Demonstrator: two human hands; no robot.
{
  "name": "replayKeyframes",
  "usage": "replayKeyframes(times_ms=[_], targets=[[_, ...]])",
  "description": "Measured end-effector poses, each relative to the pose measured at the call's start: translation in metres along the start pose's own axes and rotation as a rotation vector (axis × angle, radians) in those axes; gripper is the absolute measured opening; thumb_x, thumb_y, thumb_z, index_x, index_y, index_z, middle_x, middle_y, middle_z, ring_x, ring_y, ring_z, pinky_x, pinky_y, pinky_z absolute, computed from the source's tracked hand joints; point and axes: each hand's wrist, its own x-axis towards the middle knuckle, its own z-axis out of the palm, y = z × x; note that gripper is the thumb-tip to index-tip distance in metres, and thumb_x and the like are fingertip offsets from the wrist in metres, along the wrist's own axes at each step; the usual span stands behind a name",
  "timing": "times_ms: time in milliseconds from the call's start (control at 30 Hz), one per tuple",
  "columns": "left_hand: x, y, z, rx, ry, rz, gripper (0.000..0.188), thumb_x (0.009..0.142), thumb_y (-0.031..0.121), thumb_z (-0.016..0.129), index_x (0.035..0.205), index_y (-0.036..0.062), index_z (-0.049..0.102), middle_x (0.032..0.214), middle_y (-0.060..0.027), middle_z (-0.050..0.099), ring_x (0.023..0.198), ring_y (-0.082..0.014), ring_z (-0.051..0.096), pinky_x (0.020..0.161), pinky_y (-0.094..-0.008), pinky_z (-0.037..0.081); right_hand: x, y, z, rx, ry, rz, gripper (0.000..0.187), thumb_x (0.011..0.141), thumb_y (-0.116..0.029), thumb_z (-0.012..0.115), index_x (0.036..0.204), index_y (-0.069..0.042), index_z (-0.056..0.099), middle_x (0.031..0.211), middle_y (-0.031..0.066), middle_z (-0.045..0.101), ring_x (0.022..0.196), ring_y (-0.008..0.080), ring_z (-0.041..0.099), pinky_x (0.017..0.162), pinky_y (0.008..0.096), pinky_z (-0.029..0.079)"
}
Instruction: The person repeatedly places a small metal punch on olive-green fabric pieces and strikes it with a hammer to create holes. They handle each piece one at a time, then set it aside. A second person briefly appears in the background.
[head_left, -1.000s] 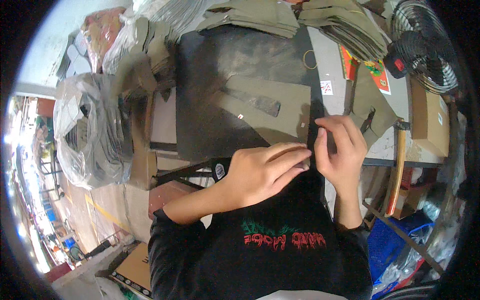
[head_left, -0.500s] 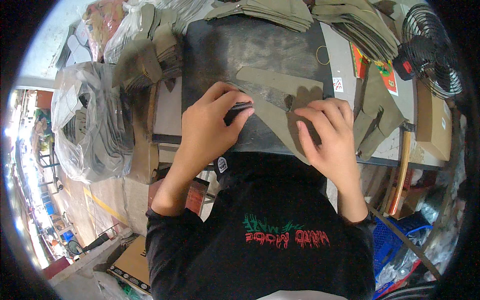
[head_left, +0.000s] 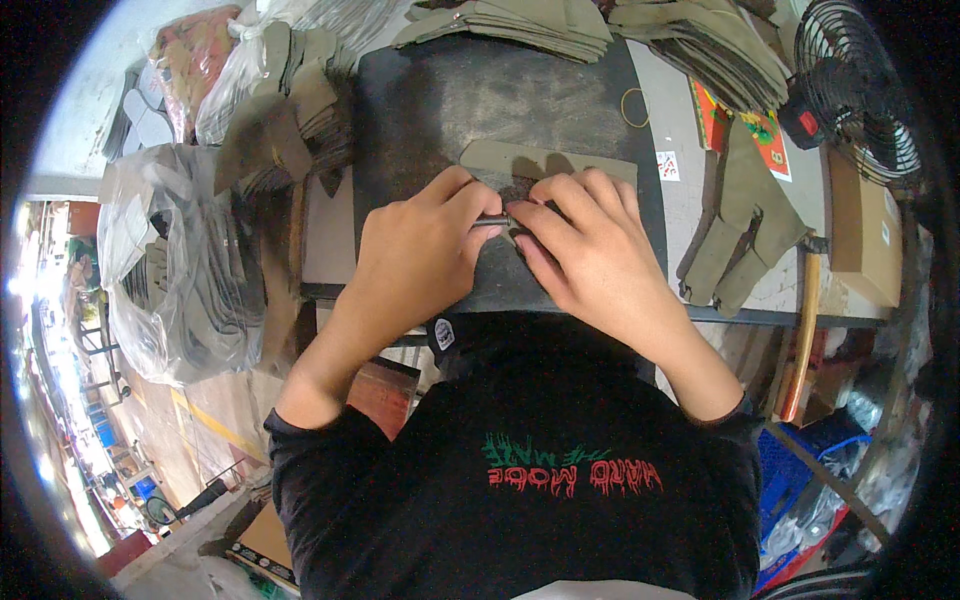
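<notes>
Dark matting (head_left: 420,115) lies on the table (head_left: 668,112). Left hand (head_left: 415,245) pinches a slim dark rod (head_left: 491,221); right hand (head_left: 598,245) curls beside its tip, hold unclear.

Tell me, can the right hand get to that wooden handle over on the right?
Probably yes: most of the wooden handle looks uncovered. Grey-green pieces lie between it and the right hand, but they look low enough to reach over.

In the middle of the frame there are one left hand (head_left: 415,240) and one right hand (head_left: 600,240), together two. I count one fan (head_left: 850,85) at the upper right, one hammer (head_left: 803,335) at the right, one blue basket (head_left: 780,482) at the lower right.
</notes>
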Motion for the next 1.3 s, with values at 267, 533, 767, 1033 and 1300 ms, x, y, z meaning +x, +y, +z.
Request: replayKeyframes(times_ms=[267, 533, 767, 1033, 1300], targets=[[0.002, -0.01, 0.003, 0.035, 0.018, 0.114, 0.019, 0.092, 0.015, 0.076, 0.108, 0.0139, 0.066, 0.108, -0.0059, 0.068, 0.082, -0.0351, 0.073, 0.065, -0.0465, 0.058, -0.002, 0.006, 0.003, 0.042, 0.02, 0.027, 0.024, 0.089, -0.018, 0.078, 0.112, -0.012, 0.075, 0.113, 0.0039, 0.062, 0.112, 0.0292, 0.058, 0.102, 0.0469, 0.043], [-0.006, -0.012, 0.005, 0.126, 0.066, 0.211, 0.023, 0.089, 0.009, 0.075, 0.11, 0.0146, 0.066, 0.107, -0.0053, 0.067, 0.078, -0.0322, 0.073, 0.062, -0.0434, 0.058, -0.005, 0.006, 0.005, 0.003, 0.03, 0.023, 0.022, 0.087, -0.02, 0.079, 0.108, -0.011, 0.077, 0.115, 0.0032, 0.062, 0.113, 0.0289, 0.057, 0.101, 0.047, 0.043], [-0.012, -0.022, 0.005, 0.065, 0.192, 0.173, 0.025, 0.089, 0.004, 0.074, 0.111, 0.0112, 0.066, 0.109, -0.0076, 0.068, 0.085, -0.0328, 0.073, 0.066, -0.0431, 0.058, -0.006, 0.007, 0.005, 0.024, 0.053, 0.016, 0.021, 0.088, -0.021, 0.078, 0.107, -0.012, 0.079, 0.116, 0.0024, 0.064, 0.112, 0.0278, 0.058, 0.101, 0.046, 0.043], [-0.023, -0.008, -0.004, -0.957, 0.11, -0.416, 0.016, 0.11, 0.021, 0.065, 0.119, 0.0083, 0.062, 0.099, 0.0008, 0.062, 0.067, -0.0087, 0.051, 0.056, -0.0249, 0.039, -0.001, 0.004, -0.004, 0.199, 0.154, 0.031, 0.023, 0.088, -0.011, 0.081, 0.111, -0.011, 0.08, 0.109, 0.0058, 0.067, 0.106, 0.0294, 0.062, 0.095, 0.0413, 0.048], [-0.017, 0.031, 0.0, -1.647, -0.102, -0.542, 0.022, 0.113, 0.028, 0.061, 0.122, 0.0085, 0.06, 0.089, 0.007, 0.051, 0.058, -0.0012, 0.034, 0.051, -0.0228, 0.025, -0.002, -0.011, -0.015, 0.67, 0.213, 0.172, 0.022, 0.093, -0.001, 0.075, 0.115, -0.005, 0.075, 0.105, 0.0079, 0.067, 0.098, 0.0203, 0.062, 0.086, 0.0312, 0.049]])
